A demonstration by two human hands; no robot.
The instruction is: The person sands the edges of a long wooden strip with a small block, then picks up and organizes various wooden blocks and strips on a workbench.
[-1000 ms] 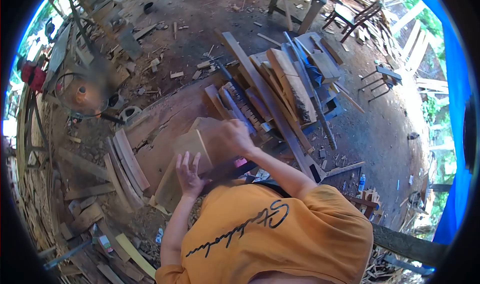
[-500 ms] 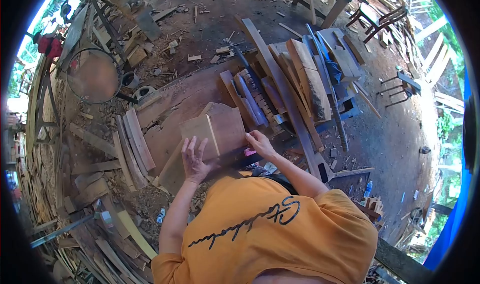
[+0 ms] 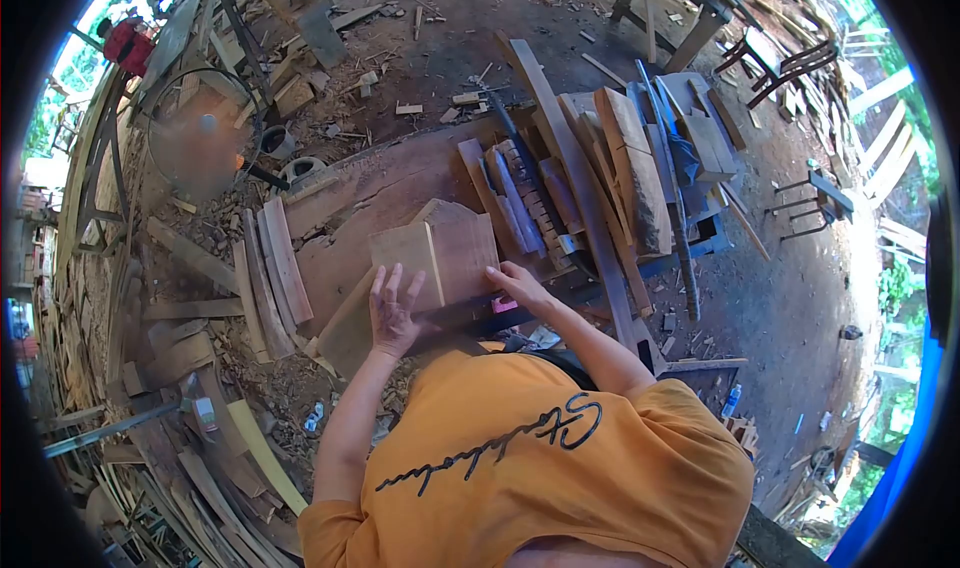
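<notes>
A flat wooden board (image 3: 468,258) lies in front of my body on a larger plank surface, with a pale narrow strip (image 3: 435,265) running across it. My left hand (image 3: 396,313) rests on the board's left part, its fingers spread and lying flat. At the right edge, my right hand (image 3: 520,286) grips the board with thumb and fingers closed on its border. Another plain board (image 3: 350,330) lies to the left, partly under my left forearm and hand. A small pink object (image 3: 504,304) shows just below my right hand.
Long timber pieces and tools (image 3: 575,168) are piled right of the board. Several curved wood pieces (image 3: 285,263) lie at its left. A round wire-rimmed fan (image 3: 205,133) stands at upper left. Beyond are a chair (image 3: 775,68), a stool (image 3: 815,193) and scattered offcuts.
My view has shifted a little, so the surroundings sit slightly lower and to the right. Both hands stay at nearly the same spots on the board.
</notes>
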